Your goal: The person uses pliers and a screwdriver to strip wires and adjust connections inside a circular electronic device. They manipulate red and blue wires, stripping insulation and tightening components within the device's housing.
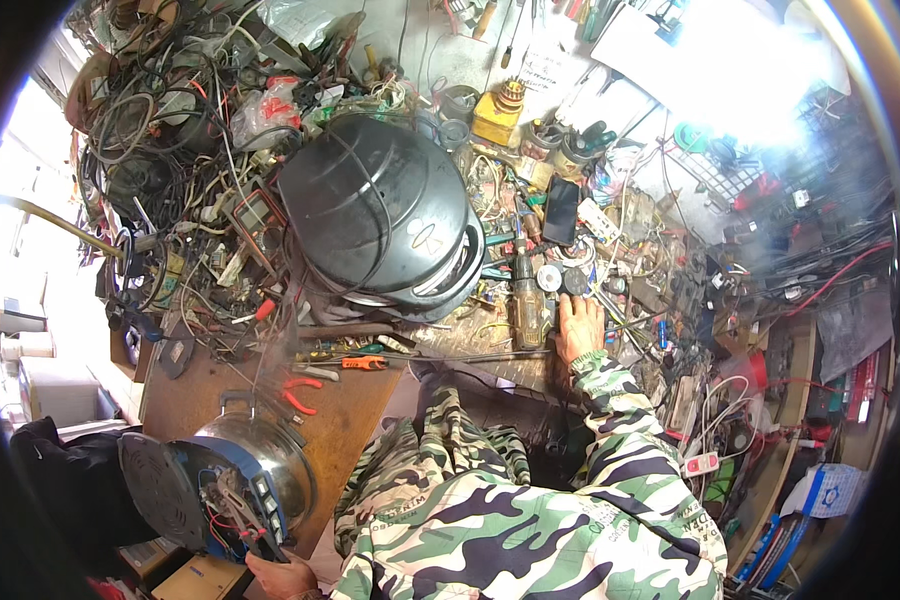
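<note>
Low on the left, my left hand (pixel 282 577) is closed around a pair of pliers (pixel 262 545) with red and black handles. Their jaws reach toward the wiring inside an opened round appliance with a steel body (pixel 288 455) and a blue band. Its grey vented bottom cover (pixel 160 492) is swung away to the left. My right hand (pixel 580 328) lies on the cluttered bench with its fingers stretched out. Its fingertips are at a small round black piece (pixel 574 281); whether they touch it I cannot tell. Just left of that hand lies a yellowish power drill (pixel 527 310).
A large black appliance lid (pixel 380 205) dominates the bench middle. Tangled cables (pixel 150 130) heap at the far left. Red-handled pliers (pixel 298 394) and an orange-handled tool (pixel 364 363) lie near the brown board (pixel 355 410). A phone (pixel 562 211) is beyond my right hand.
</note>
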`<state>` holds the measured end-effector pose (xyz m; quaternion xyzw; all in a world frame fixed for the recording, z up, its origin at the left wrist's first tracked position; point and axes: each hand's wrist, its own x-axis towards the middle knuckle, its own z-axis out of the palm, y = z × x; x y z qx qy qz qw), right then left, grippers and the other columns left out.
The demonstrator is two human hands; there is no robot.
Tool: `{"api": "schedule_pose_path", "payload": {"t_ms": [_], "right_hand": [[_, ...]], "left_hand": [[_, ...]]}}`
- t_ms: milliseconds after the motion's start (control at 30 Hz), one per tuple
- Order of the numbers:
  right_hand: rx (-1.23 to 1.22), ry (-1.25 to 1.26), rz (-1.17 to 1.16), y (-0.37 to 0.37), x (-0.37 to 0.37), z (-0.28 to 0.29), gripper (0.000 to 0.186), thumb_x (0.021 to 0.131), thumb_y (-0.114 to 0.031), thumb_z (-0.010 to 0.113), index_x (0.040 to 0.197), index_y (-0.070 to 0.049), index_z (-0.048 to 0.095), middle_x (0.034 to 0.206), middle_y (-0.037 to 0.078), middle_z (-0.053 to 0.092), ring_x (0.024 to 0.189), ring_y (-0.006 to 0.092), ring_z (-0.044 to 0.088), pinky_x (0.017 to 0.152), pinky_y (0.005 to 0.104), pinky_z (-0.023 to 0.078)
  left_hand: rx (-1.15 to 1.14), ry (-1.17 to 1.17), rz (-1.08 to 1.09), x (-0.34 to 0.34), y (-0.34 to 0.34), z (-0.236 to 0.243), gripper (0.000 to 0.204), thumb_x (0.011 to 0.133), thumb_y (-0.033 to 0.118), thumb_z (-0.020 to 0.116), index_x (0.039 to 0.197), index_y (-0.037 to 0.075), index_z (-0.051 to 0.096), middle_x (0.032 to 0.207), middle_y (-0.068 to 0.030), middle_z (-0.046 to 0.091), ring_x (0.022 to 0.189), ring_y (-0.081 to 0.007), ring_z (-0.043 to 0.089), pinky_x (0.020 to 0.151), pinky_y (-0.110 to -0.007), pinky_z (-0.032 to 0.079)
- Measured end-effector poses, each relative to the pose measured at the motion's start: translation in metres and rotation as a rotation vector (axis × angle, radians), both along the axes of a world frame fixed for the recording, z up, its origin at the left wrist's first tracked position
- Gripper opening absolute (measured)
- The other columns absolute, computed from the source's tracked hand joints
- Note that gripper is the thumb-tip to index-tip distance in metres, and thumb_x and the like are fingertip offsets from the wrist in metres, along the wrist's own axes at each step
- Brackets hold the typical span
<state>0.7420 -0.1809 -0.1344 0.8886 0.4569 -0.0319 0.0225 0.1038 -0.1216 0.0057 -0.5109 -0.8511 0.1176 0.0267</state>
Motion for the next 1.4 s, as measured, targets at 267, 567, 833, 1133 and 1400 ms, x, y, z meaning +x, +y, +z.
{"api": "schedule_pose_path", "payload": {"t_ms": [267,567,833,1133,1400], "right_hand": [[0.260,0.029,0.125,-0.032,0.019,0.004,0.073,0.060,-0.007,0.081,0.130,0.001,0.061,0.124,0.021,0.060,0.121,0.0417,0.053,0.111,0.0566,0.035],[0.234,-0.021,-0.043,-0.090,0.044,0.033,0.069,0.064,-0.010,0.078,0.130,0.002,0.061,0.125,0.022,0.061,0.120,0.0426,0.054,0.111,0.0546,0.035],[0.164,0.086,-0.117,-0.117,0.056,0.003,0.069,0.065,-0.014,0.082,0.128,0.003,0.062,0.120,0.023,0.065,0.117,0.0443,0.057,0.107,0.0528,0.039],[-0.148,-0.156,-0.144,-0.096,0.048,-0.005,0.069,0.073,-0.018,0.086,0.134,0.001,0.061,0.131,0.025,0.063,0.119,0.0471,0.060,0.100,0.0535,0.049],[0.364,0.497,0.530,0.107,-0.135,0.050,0.045,0.083,-0.005,0.081,0.124,0.004,0.066,0.115,0.023,0.071,0.108,0.0409,0.068,0.095,0.0471,0.054]], "left_hand": [[0.012,0.030,-0.013,-0.004,-0.003,-0.003,0.079,0.081,0.023,0.078,0.148,0.004,0.042,0.131,-0.0265,0.062,0.116,-0.0497,0.063,0.094,-0.056,0.051],[0.010,0.016,-0.001,0.005,-0.013,0.006,0.071,0.085,0.021,0.076,0.147,0.003,0.045,0.129,-0.0280,0.064,0.116,-0.0508,0.063,0.092,-0.056,0.051],[0.043,-0.120,-0.057,0.012,-0.008,0.009,0.067,0.087,0.020,0.074,0.144,-0.004,0.048,0.131,-0.0293,0.062,0.122,-0.0481,0.060,0.100,-0.051,0.051],[0.153,-0.132,-0.104,0.025,0.004,0.028,0.052,0.074,0.008,0.068,0.125,0.005,0.056,0.111,-0.0229,0.064,0.104,-0.0471,0.063,0.085,-0.058,0.050],[0.160,-0.334,-0.031,0.026,-0.002,0.039,0.069,0.074,0.037,0.085,0.126,0.002,0.056,0.109,-0.0214,0.064,0.103,-0.0432,0.064,0.086,-0.052,0.052]]}}
